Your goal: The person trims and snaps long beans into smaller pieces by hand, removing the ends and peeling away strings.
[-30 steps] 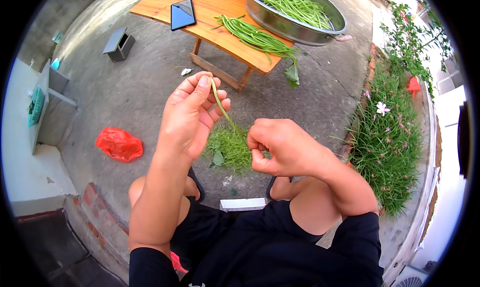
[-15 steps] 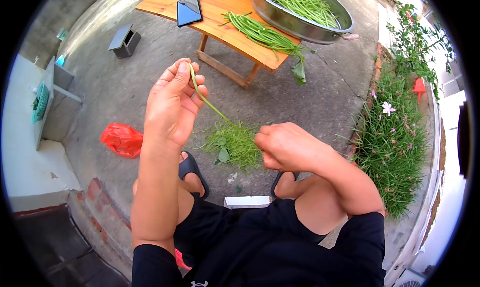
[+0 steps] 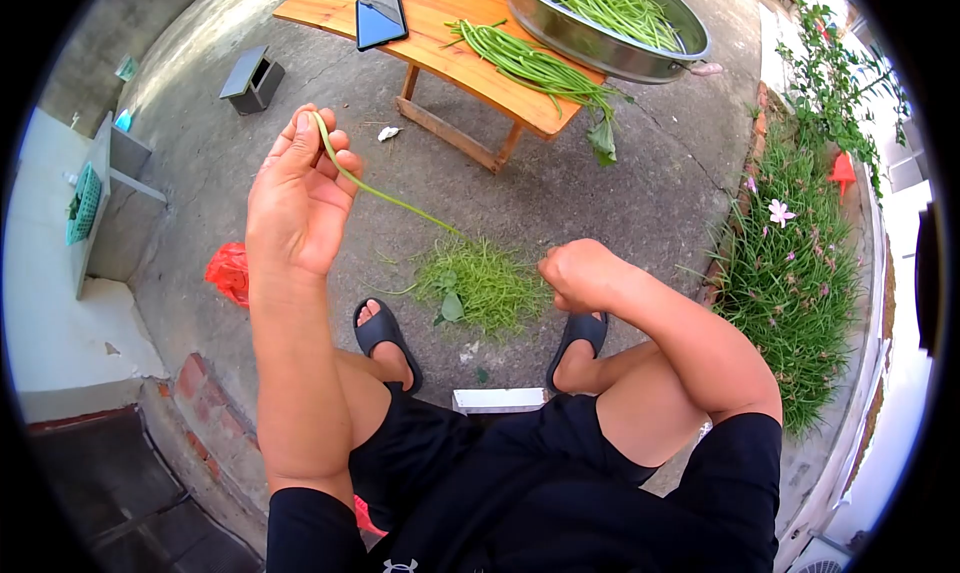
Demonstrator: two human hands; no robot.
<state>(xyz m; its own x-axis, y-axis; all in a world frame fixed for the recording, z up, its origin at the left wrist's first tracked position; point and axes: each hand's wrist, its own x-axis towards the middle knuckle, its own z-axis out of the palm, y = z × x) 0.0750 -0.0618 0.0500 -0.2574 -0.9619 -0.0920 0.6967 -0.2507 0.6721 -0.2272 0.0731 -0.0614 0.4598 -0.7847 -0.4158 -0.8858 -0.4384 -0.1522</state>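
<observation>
My left hand (image 3: 302,198) is raised at centre left and pinches one end of a long green stem (image 3: 395,202) between thumb and forefinger. The stem slants down to the right over a pile of thin green scraps (image 3: 490,288) on the ground. My right hand (image 3: 578,276) is closed to the right of the pile; whatever it grips is hidden by the fingers. A bundle of green stems (image 3: 530,63) lies on the wooden table (image 3: 450,83), beside a metal pan (image 3: 600,58) holding many more stems.
A black phone (image 3: 381,19) rests on the table. A red plastic bag (image 3: 229,273) lies on the ground behind my left forearm. To the right is a grassy bed (image 3: 790,303) with a brick edge, and a grey box (image 3: 252,80) stands at the upper left.
My left hand has moved left and up with the stem, and my right hand has moved right. The gap between the hands has grown. The view has shifted slightly.
</observation>
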